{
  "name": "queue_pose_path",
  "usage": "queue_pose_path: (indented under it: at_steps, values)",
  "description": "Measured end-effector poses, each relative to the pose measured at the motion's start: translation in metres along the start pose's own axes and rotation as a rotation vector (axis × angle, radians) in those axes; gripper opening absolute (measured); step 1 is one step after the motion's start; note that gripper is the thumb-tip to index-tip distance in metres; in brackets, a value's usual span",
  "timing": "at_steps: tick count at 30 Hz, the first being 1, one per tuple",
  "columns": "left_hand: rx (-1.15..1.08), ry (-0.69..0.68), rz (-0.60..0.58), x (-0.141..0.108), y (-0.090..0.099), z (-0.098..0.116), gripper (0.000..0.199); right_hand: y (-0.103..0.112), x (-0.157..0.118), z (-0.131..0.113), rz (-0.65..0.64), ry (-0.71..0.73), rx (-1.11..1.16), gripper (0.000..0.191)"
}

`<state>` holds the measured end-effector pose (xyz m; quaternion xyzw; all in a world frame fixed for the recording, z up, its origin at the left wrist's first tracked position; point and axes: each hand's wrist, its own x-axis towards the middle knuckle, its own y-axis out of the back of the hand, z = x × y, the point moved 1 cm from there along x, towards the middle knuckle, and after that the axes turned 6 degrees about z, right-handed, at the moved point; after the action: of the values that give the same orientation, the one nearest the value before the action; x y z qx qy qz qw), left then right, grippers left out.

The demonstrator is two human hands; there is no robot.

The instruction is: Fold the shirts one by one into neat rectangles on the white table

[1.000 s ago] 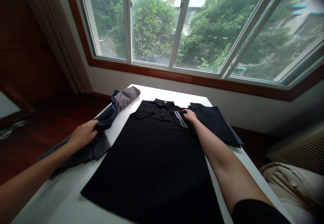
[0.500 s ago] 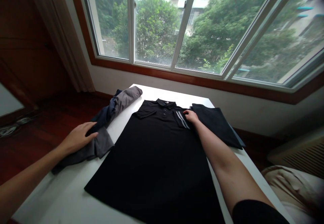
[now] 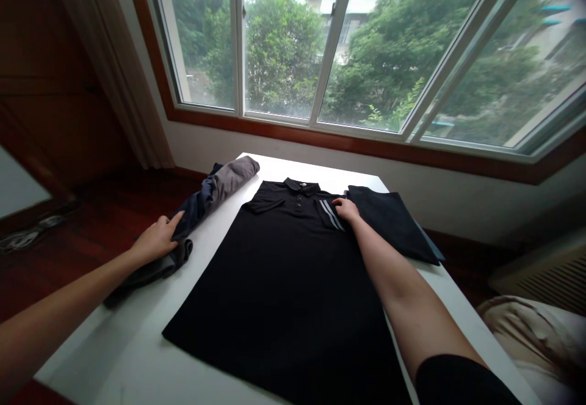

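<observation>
A black polo shirt point(image 3: 279, 283) lies spread on the white table point(image 3: 91, 356), collar toward the window. Its right-hand sleeve carries two pale stripes. At that sleeve, my right hand point(image 3: 347, 209) has its bent fingers closed on the cloth near the edge. My left hand point(image 3: 158, 240) rests on a long heap of grey and navy clothes point(image 3: 220, 185) along the left table edge. Its index finger is stretched out and the thumb stands apart. A dark grey fold point(image 3: 180, 258) bunches beneath this hand, and part of the heap is hidden by it.
Dark folded clothes point(image 3: 389, 218) are stacked at the table's right edge, close to my right forearm. A beige cloth point(image 3: 526, 325) lies lower right, beyond the table. Past the far edge are a wall and a window point(image 3: 284, 44). A coiled cable point(image 3: 32, 234) is on the floor at left.
My left hand has moved slightly up and to the right over the heap. The grey flap beneath it has drawn back from the shirt and bunched up. My right hand stays at the sleeve.
</observation>
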<state>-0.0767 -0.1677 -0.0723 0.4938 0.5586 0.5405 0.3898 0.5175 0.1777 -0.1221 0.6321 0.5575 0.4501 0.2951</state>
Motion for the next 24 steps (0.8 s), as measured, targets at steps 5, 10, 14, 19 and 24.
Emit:
queue_pose_path:
  at_steps: [5,10,14,19,24]
  values:
    - [0.125,-0.156,0.200,-0.001,0.023,-0.004,0.064,-0.006,0.008,0.016,-0.042,-0.010,0.025,0.043]
    - [0.161,-0.323,0.212,-0.024,0.026,0.016,0.068,-0.013,0.013,0.023,-0.040,0.009,0.046,0.042]
    - [0.065,-0.284,0.020,-0.023,0.022,0.020,0.072,-0.017,0.015,0.025,-0.011,0.009,0.052,0.041]
    - [-0.029,-0.257,-0.131,0.009,0.053,0.022,0.057,-0.017,0.016,0.024,-0.009,-0.002,0.062,0.042]
    - [-0.146,-0.386,0.115,0.050,0.067,0.070,0.044,-0.018,0.013,0.018,0.009,-0.003,0.056,0.038]
